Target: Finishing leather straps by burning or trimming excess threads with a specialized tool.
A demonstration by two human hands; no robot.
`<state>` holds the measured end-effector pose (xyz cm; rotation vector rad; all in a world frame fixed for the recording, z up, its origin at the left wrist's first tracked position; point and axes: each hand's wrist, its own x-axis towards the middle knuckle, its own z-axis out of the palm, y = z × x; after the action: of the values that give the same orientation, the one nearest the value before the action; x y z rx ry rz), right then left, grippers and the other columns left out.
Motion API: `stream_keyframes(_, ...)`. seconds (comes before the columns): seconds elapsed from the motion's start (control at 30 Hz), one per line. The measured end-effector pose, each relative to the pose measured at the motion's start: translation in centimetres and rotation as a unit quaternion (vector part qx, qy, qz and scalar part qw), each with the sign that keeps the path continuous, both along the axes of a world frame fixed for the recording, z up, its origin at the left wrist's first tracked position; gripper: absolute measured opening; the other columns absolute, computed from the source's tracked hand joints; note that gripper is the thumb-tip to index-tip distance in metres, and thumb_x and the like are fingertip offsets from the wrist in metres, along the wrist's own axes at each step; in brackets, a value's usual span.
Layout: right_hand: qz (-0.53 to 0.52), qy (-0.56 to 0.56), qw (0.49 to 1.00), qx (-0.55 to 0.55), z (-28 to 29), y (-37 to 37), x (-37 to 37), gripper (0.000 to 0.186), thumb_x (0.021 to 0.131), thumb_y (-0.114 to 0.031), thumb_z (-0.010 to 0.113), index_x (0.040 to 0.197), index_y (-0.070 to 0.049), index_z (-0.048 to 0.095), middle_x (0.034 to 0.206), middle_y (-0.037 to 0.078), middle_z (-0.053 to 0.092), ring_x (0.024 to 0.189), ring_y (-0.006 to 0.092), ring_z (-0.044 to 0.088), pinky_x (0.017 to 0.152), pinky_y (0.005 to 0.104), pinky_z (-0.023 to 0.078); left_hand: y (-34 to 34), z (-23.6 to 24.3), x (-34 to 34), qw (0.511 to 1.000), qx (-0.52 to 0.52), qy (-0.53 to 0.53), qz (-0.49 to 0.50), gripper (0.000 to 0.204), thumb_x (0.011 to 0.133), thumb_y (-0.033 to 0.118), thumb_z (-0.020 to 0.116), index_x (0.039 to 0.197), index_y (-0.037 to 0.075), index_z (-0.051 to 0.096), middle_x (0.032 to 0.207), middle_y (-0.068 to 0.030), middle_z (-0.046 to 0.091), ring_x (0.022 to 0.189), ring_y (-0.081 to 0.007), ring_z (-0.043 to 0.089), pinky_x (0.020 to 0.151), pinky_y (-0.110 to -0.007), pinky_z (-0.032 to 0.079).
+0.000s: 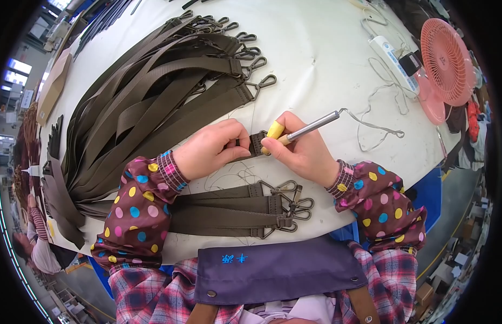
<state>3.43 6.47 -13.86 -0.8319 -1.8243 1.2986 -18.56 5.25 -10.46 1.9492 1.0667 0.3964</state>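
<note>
at the left, a long heap of dark olive-brown woven straps with dark metal swivel clips (154, 102) is lying across the white tabletop (326, 65), most clips pointing toward the upper right, probably so the ends are staying reachable. the left hand (210, 148) is pinching one dark olive-brown woven strap (256, 144) between thumb and curled fingers, seemingly steadying its end, which is sitting between both hands. nearer the body, a smaller bundle of matching straps (224, 216) is resting apart from that end. the right hand (310, 154) is gripping a slim silver pen-shaped tool (316, 125) like a pencil, likely for fine control; a yellow finger cover (275, 129) is wrapping one fingertip, perhaps shielding it. the fingers are hiding the tool's tip. farther right, a thin grey cord (397, 132) is trailing slackly, presumably leaving the tool free to move. beyond, a long white power strip (391, 59) is lying beside a round pink plastic fan (445, 62).
</note>
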Motion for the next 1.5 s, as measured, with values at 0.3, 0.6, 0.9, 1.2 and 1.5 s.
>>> stream_keyframes(0.3,0.007,-0.025,1.0,0.009,0.3,0.0,0.1,0.025,0.086,-0.021,0.065,0.083,-0.003,0.047,0.062,0.004,0.055,0.05,0.0086,0.05,0.046,0.0237,0.039,-0.7,-0.9,0.2,0.966,-0.188,-0.161,0.07,0.011,0.091,0.008,0.056,0.091,0.001,0.048,0.083,-0.0029,0.058,0.066,-0.0078,0.054,0.059,-0.023,0.047)
stream_keyframes(0.6,0.012,-0.043,0.999,0.015,0.4,0.0,0.0,0.025,0.086,-0.021,0.064,0.084,-0.003,0.047,0.063,0.005,0.057,0.051,0.0105,0.054,0.046,0.0245,0.041,-0.7,-0.8,0.4,0.969,-0.173,-0.151,0.089,0.01,0.092,0.006,0.054,0.091,0.0,0.046,0.085,-0.0046,0.06,0.07,-0.0085,0.059,0.06,-0.022,0.05)
stream_keyframes(0.9,0.01,-0.059,0.998,0.033,0.7,0.0,0.1,0.024,0.086,-0.02,0.064,0.084,-0.003,0.047,0.063,0.005,0.057,0.051,0.0098,0.053,0.046,0.0245,0.04,-0.8,-0.7,0.6,0.965,-0.185,-0.153,0.106,0.009,0.092,0.004,0.053,0.091,0.001,0.044,0.086,-0.0056,0.06,0.071,-0.0082,0.059,0.059,-0.022,0.05)
stream_keyframes(1.2,-0.025,-0.001,0.999,-0.046,0.4,0.0,0.4,0.022,0.086,-0.016,0.063,0.084,-0.003,0.046,0.064,0.003,0.055,0.052,0.0068,0.05,0.047,0.0229,0.038,0.6,1.0,1.4,0.998,0.021,0.047,-0.025,0.016,0.082,0.007,0.064,0.096,0.006,0.055,0.088,-0.0072,0.053,0.075,-0.018,0.057,0.067,-0.03,0.048)
stream_keyframes(1.5,-0.018,-0.008,1.0,-0.01,0.2,0.1,0.2,0.024,0.087,-0.02,0.063,0.084,-0.004,0.045,0.061,0.004,0.055,0.05,0.0096,0.05,0.046,0.0248,0.037,1.4,0.1,1.3,0.998,0.019,0.027,-0.05,0.009,0.083,0.011,0.063,0.089,0.009,0.057,0.087,-0.0073,0.053,0.08,-0.0242,0.057,0.071,-0.034,0.048)
